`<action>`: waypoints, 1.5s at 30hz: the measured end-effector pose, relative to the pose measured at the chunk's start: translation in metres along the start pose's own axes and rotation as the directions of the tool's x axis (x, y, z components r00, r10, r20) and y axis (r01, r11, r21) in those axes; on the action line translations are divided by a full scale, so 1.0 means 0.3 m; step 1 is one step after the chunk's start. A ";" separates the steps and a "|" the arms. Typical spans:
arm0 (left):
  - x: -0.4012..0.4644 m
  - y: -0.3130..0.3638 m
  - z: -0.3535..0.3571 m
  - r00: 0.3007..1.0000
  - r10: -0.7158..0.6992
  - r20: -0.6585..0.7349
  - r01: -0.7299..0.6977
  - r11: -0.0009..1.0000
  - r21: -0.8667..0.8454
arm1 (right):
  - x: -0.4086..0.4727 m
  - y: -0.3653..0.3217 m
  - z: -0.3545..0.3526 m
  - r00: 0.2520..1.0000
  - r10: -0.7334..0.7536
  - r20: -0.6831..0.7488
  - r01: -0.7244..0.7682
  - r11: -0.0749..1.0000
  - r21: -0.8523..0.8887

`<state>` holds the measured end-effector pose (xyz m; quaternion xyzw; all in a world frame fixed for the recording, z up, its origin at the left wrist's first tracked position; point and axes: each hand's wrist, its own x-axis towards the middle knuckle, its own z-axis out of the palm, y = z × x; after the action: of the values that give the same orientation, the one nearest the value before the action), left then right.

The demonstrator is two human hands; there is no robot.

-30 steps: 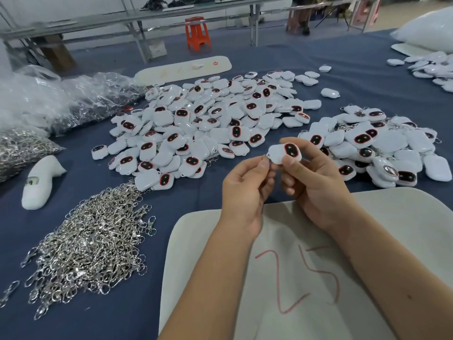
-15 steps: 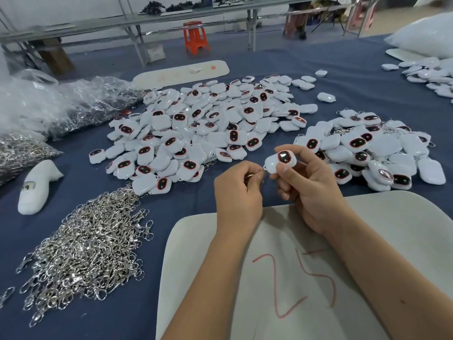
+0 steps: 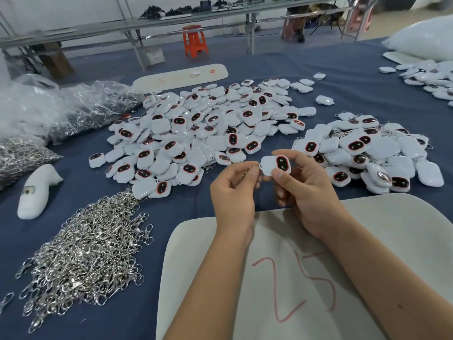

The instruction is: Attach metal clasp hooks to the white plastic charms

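Observation:
My right hand [image 3: 307, 192] pinches a white plastic charm [image 3: 273, 164] with a dark red-rimmed oval, held above the blue table. My left hand [image 3: 232, 192] pinches a small metal clasp hook [image 3: 253, 168] at the charm's left edge; most of the hook is hidden by my fingers. A big pile of loose white charms [image 3: 203, 133] lies behind my hands. A second pile of charms [image 3: 367, 153], with metal hooks showing among them, lies to the right. A heap of loose silver clasp hooks [image 3: 85, 253] sits at the front left.
A white board marked "25" in red [image 3: 367, 241] lies under my forearms. A white foam piece [image 3: 36, 190] and clear bags of hooks [image 3: 61, 114] sit at the left. More charms [image 3: 429, 77] and a white bag are at the far right. An orange stool [image 3: 195, 40] stands beyond the table.
Both hands dropped slightly and came back up with the charm. My left fingers drew a little away from the charm's edge, so the clasp hook now shows between them.

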<state>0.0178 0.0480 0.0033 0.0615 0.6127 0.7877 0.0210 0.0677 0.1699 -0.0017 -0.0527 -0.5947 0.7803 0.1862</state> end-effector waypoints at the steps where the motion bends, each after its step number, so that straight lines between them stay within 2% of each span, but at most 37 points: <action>1: -0.002 0.002 0.002 0.999 -0.035 0.001 0.035 0.998 -0.049 | 0.000 0.000 0.001 1.000 0.005 0.001 -0.005 1.000 0.003; 5: -0.002 0.008 -0.002 0.996 -0.089 -0.023 0.085 0.987 -0.134 | 0.002 0.002 0.001 1.000 0.011 0.001 -0.011 1.000 0.026; 8: 0.001 0.008 -0.003 0.998 -0.052 -0.019 0.049 0.992 -0.113 | 0.001 0.002 0.001 1.000 0.011 -0.003 -0.010 0.999 0.032; 14: 0.017 0.002 -0.027 0.991 0.130 -0.001 -0.128 0.976 0.176 | 0.000 0.001 -0.003 1.000 0.029 0.010 -0.030 0.998 0.057; 18: 0.017 0.001 -0.041 0.956 0.280 0.089 -0.291 0.872 0.394 | 0.000 0.004 -0.006 0.999 0.035 0.010 -0.035 0.998 0.047; 23: 0.010 0.006 -0.049 0.902 0.391 0.181 -0.427 0.751 0.504 | 0.001 0.008 -0.010 0.999 0.034 0.005 -0.034 0.999 0.034; 27: 0.003 -0.003 -0.043 0.922 0.363 0.133 -0.381 0.801 0.462 | 0.007 0.008 -0.011 0.998 0.052 -0.031 -0.050 0.996 0.079; 31: -0.001 -0.010 -0.023 0.952 0.290 0.094 -0.302 0.859 0.413 | 0.015 0.011 -0.015 0.989 0.025 -0.146 -0.012 0.996 0.087; 34: 0.002 -0.014 0.035 0.989 0.146 0.032 -0.148 0.926 0.348 | 0.028 0.013 -0.021 0.968 -0.033 -0.248 0.046 0.998 0.049; 37: 0.019 0.008 0.130 0.995 -0.033 0.096 0.018 0.988 0.154 | 0.041 -0.017 -0.047 0.891 -0.136 -0.432 0.155 0.988 0.010; 39: 0.031 0.034 0.190 0.984 -0.079 0.158 0.074 0.997 0.033 | 0.039 -0.042 -0.083 0.814 -0.272 -0.514 0.269 0.960 -0.082; 41: 0.041 0.040 0.227 0.985 -0.042 0.170 0.033 0.998 0.053 | 0.032 -0.050 -0.114 0.756 -0.399 -0.519 0.318 0.917 -0.242; 43: 0.044 0.030 0.234 0.988 0.004 0.154 -0.027 0.988 0.149 | 0.027 -0.043 -0.118 0.728 -0.446 -0.521 0.265 0.884 -0.385; 45: 0.042 0.016 0.219 0.991 0.028 0.131 -0.062 0.965 0.256 | 0.028 -0.026 -0.105 0.733 -0.466 -0.495 0.196 0.843 -0.501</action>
<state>0.0135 0.1114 0.0249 0.1275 0.7064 0.6954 0.0336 0.0714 0.2033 -0.0021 -0.2255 -0.6559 0.5299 0.4880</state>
